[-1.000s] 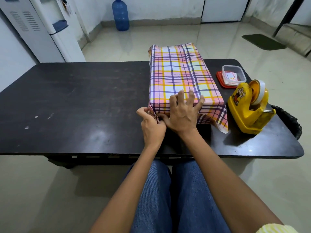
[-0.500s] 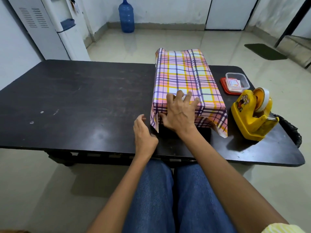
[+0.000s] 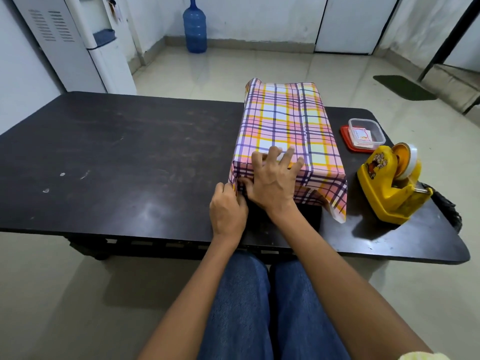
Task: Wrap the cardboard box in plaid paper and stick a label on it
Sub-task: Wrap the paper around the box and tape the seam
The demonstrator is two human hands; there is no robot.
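Left hand [image 3: 228,211] back, seemingly pinching paper [image 3: 283,126] edge

Dark desk [image 3: 130,152] in front of me: scuffed top, a few pale specks towards its left end. White water dispenser [image 3: 85,48] stands behind the far left corner. Blue water jug [image 3: 194,27] on the floor against the far wall. Green mat [image 3: 404,87] on the tiles, far right. My jeans [image 3: 246,307] show below the near edge.
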